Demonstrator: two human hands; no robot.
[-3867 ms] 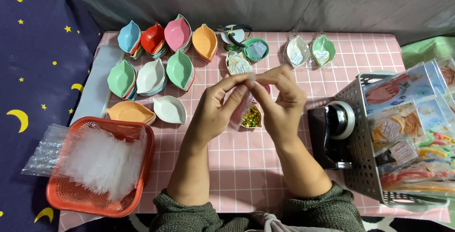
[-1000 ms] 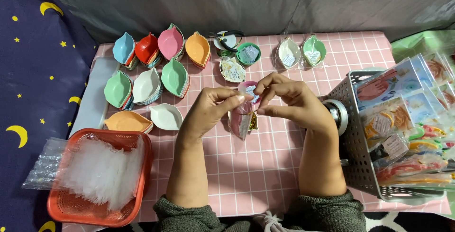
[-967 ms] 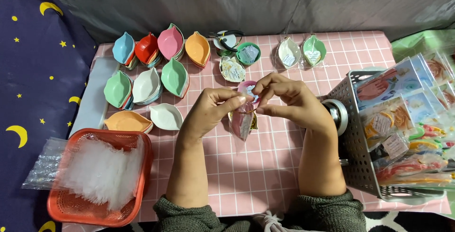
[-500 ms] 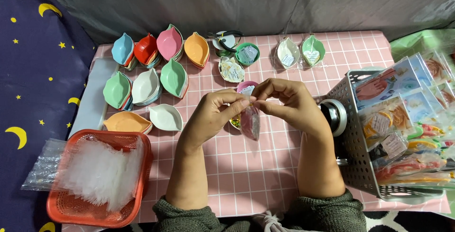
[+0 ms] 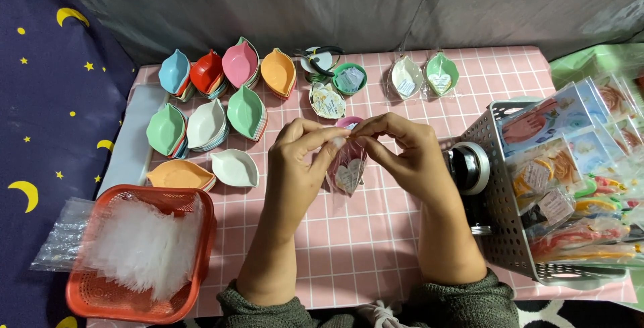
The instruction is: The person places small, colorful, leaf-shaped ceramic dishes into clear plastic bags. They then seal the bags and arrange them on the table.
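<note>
My left hand (image 5: 303,157) and my right hand (image 5: 401,150) meet above the middle of the pink checked table (image 5: 376,247). Together they pinch the top of a small clear bag (image 5: 347,167) that hangs between them. Inside it is a pink leaf-shaped dish with a small heart-shaped card. Both hands grip the bag's upper edge with thumb and fingers.
Stacks of coloured leaf-shaped dishes (image 5: 221,93) sit at the back left. Two bagged dishes (image 5: 424,76) lie at the back right. A red basket (image 5: 137,261) of clear bags stands front left. A grey perforated basket (image 5: 570,187) of packets and a tape dispenser (image 5: 469,170) stand right.
The hands have lifted the bagged pink dish off the table; it has swung from lying sideways to hanging upright below the fingers. The hands shifted slightly toward the back.
</note>
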